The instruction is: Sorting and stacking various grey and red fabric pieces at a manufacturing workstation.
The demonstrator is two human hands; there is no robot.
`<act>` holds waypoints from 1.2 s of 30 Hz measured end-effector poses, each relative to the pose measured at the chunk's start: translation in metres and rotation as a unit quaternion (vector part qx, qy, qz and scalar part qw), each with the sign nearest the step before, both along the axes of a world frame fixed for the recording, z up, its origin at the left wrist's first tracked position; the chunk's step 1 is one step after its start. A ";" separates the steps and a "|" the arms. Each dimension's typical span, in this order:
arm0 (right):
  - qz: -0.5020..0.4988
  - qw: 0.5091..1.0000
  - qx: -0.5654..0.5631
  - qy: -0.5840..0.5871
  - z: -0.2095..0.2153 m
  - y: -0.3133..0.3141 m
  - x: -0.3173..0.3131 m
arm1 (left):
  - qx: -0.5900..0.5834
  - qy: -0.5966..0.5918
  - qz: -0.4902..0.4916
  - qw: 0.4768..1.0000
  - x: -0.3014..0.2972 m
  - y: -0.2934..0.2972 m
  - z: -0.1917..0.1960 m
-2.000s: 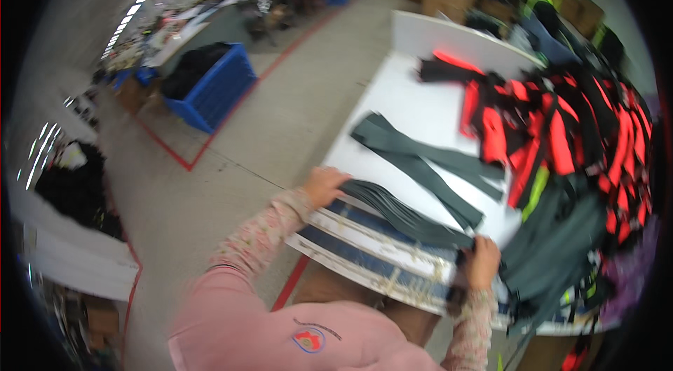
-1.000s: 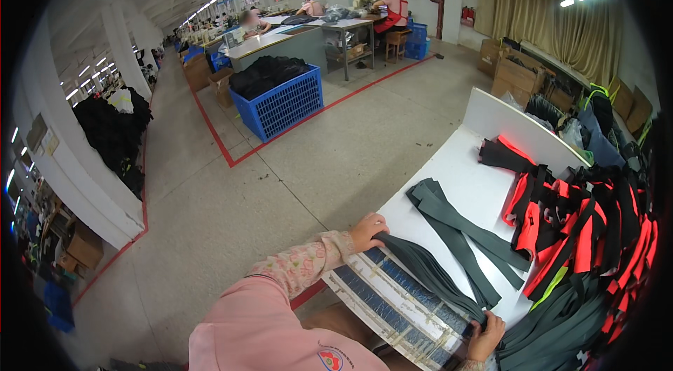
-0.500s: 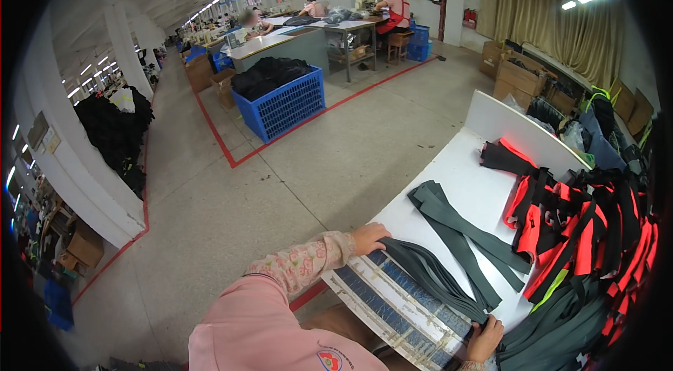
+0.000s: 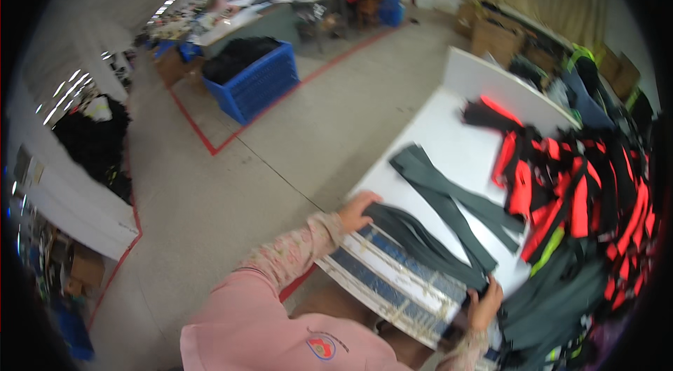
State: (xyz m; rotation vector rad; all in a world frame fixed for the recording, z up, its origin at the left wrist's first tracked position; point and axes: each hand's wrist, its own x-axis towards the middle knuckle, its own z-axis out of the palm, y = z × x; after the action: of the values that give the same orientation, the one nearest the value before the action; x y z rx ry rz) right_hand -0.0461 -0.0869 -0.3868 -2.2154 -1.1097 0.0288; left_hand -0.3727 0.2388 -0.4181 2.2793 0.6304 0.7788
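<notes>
A stack of long dark grey-green fabric strips point(image 4: 420, 243) lies along the near edge of the white table. My left hand point(image 4: 358, 212) has its fingers closed at the stack's far left end. At the near right end, my right hand point(image 4: 484, 305) grips the strips between thumb and fingers. Under and beside the stack is a board with worn blue and white bands point(image 4: 399, 274). Just beyond it, more grey-green strips point(image 4: 449, 197) lie crossed over one another on the white tabletop point(image 4: 413, 131). Motion slightly blurs both hands.
Red-and-black fabric pieces point(image 4: 568, 181) heap along the table's right side, above a dark green cloth pile point(image 4: 554, 301). A white upright panel point(image 4: 505, 90) closes the table's far end. A blue crate point(image 4: 256, 87) of black cloth stands on the floor; people work at tables behind.
My view has tilted and shifted, so the table and surroundings sit higher and further left in the picture. Both hands stay at the two ends of the strip stack.
</notes>
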 end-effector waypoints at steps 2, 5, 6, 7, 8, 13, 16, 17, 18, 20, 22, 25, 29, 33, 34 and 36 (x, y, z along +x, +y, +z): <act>0.024 0.999 0.027 -0.017 0.003 0.015 -0.008 | -0.013 0.034 0.006 0.999 -0.002 -0.003 0.014; 0.016 0.998 0.055 0.010 0.002 0.024 -0.011 | 0.026 0.060 0.015 0.998 0.006 -0.006 0.024; 0.023 0.998 0.058 0.012 0.005 0.027 -0.013 | 0.021 0.075 0.017 0.997 0.003 0.000 0.018; 0.034 0.997 0.063 0.002 0.004 0.025 -0.011 | 0.018 0.088 0.016 0.996 0.002 0.007 0.011; 0.029 0.997 0.065 0.001 0.002 0.021 -0.008 | 0.020 0.099 0.024 0.995 0.001 0.010 0.007; -0.002 0.997 0.020 -0.072 0.005 0.011 -0.004 | 0.048 0.114 0.040 0.992 -0.009 0.005 0.011; -0.008 0.998 0.047 -0.027 0.000 0.013 -0.006 | 0.059 0.100 0.035 0.993 -0.006 0.002 0.012; -0.012 0.998 0.047 -0.028 0.000 0.014 -0.008 | 0.038 0.093 0.027 0.995 -0.005 0.003 0.012; -0.003 0.998 0.063 -0.008 -0.001 0.018 -0.013 | 0.039 0.095 0.030 0.994 -0.007 0.002 0.013; 0.014 0.996 0.089 0.013 0.003 0.031 -0.022 | 0.029 0.070 0.025 0.997 -0.012 0.002 0.020; 0.041 0.995 0.090 0.034 -0.008 0.031 -0.010 | 0.009 0.065 0.019 0.998 -0.022 0.008 0.021; 0.039 0.992 0.119 -0.030 -0.002 0.016 0.001 | 0.011 0.061 -0.008 0.998 -0.013 0.011 -0.003; 0.036 0.992 -0.053 -0.109 -0.004 0.001 0.010 | 0.001 0.057 -0.021 0.998 -0.009 0.005 -0.022; 0.113 0.987 0.012 -0.117 0.046 0.052 -0.044 | -0.011 0.073 -0.007 0.997 -0.007 -0.003 -0.003; 0.187 0.977 0.033 -0.100 0.054 0.072 -0.062 | -0.006 0.070 -0.004 0.998 -0.008 -0.002 -0.001; 0.268 0.955 -0.023 -0.123 0.059 0.108 -0.100 | -0.006 0.077 0.001 0.997 -0.008 -0.002 0.001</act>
State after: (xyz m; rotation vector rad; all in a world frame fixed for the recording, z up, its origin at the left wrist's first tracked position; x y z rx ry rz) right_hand -0.1461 0.0212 -0.3279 -1.9274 -1.8381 0.0101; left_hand -0.3806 0.2367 -0.4168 2.3424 0.7052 0.6031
